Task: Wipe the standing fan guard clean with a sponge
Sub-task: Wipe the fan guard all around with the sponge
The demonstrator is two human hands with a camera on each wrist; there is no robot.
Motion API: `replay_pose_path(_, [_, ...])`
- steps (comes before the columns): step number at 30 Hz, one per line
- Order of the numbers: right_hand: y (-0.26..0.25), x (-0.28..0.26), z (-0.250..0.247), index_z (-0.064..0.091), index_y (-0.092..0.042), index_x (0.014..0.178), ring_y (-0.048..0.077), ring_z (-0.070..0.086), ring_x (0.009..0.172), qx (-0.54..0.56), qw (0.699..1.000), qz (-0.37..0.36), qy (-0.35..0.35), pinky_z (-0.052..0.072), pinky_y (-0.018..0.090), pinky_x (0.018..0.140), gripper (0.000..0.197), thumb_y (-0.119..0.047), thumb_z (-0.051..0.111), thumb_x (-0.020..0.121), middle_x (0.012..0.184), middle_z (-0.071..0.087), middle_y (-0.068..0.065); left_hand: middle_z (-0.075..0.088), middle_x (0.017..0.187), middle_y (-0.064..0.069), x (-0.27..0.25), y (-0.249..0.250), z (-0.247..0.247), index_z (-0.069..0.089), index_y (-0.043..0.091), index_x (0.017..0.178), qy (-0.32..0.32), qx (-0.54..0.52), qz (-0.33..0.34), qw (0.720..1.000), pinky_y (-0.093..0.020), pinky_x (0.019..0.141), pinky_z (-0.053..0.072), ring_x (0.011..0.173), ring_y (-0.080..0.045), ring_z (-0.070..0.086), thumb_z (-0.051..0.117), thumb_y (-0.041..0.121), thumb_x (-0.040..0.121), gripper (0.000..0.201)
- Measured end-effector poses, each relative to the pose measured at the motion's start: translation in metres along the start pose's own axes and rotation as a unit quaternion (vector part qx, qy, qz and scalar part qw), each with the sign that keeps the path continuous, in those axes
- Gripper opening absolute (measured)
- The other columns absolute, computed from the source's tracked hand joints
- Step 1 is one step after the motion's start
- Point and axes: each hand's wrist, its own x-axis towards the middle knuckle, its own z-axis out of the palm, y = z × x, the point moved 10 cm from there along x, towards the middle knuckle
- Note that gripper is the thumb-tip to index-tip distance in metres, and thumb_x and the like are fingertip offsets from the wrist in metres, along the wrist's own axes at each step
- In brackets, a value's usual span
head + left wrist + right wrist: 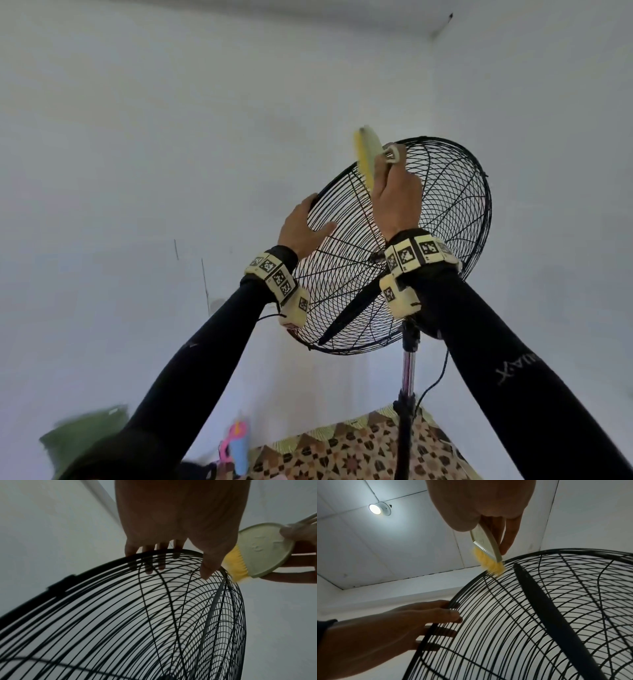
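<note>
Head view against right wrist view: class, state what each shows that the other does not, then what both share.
Only the head view shows the fan's chrome and black pole, the patterned brown mat and both black sleeves with tagged wrist bands.

Only the right wrist view shows the round lit ceiling lamp and the panelled ceiling.

Both show the black wire fan guard, the left hand holding its rim, and the right hand pressing the yellow-bristled, pale green brush on the top edge.

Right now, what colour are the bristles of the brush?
Yellow bristles on a pale green brush; clearest in the left wrist view.
</note>
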Motion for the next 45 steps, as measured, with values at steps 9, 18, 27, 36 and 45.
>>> replay_pose_path(9, [0.047,0.024,-0.008,0.054,-0.015,0.144,0.03,0.066,0.106,-0.05,0.998,-0.01,0.024,0.056,0.043,0.089,0.042,-0.012,0.05,0.103,0.127,0.068,0.01,0.049,0.15,-0.008,0.039,0.05,0.01,0.035,0.015,0.155,-0.033,0.036,0.055,0.997,-0.042,0.116,0.039,0.136,-0.024,0.048,0.073,0.043,0.092,0.079])
replay_pose_path(18, [0.064,0.038,0.002,0.055,-0.013,0.141,0.037,0.058,0.121,-0.129,0.991,-0.038,-0.01,0.048,0.053,0.103,0.044,-0.011,0.057,0.098,0.133,0.064,0.013,0.058,0.141,-0.002,0.041,0.041,0.009,0.041,0.021,0.151,-0.007,0.026,0.081,0.996,-0.045,0.111,0.045,0.13,-0.02,0.055,0.076,0.041,0.089,0.073])
replay_pose_path(27, [-0.013,0.014,0.019,0.061,-0.015,0.127,0.023,0.061,0.075,-0.085,0.975,-0.196,-0.063,0.05,0.034,0.062,0.024,-0.023,0.045,0.11,0.093,0.069,0.005,0.059,0.139,-0.001,0.036,0.036,0.012,0.038,0.025,0.149,0.019,0.065,0.064,0.996,-0.044,0.103,0.049,0.125,-0.021,0.058,0.084,0.048,0.08,0.086])
replay_pose_path(36, [0.062,0.064,-0.009,0.059,-0.016,0.134,0.026,0.062,0.081,-0.113,0.993,-0.032,0.032,0.044,0.034,0.068,0.035,-0.029,0.036,0.111,0.096,0.069,0.006,0.056,0.141,-0.005,0.032,0.037,0.012,0.035,0.024,0.152,-0.004,0.051,0.07,0.996,-0.05,0.102,0.05,0.126,-0.025,0.056,0.081,0.051,0.082,0.088])
replay_pose_path(45, [-0.013,-0.005,0.019,0.061,-0.014,0.134,0.013,0.048,0.062,-0.022,0.975,-0.197,-0.104,0.042,0.027,0.056,0.037,-0.03,0.038,0.111,0.075,0.051,-0.007,0.057,0.141,-0.004,0.032,0.036,0.011,0.038,0.023,0.15,0.005,0.058,0.064,0.996,-0.046,0.099,0.05,0.123,-0.025,0.057,0.083,0.048,0.081,0.086])
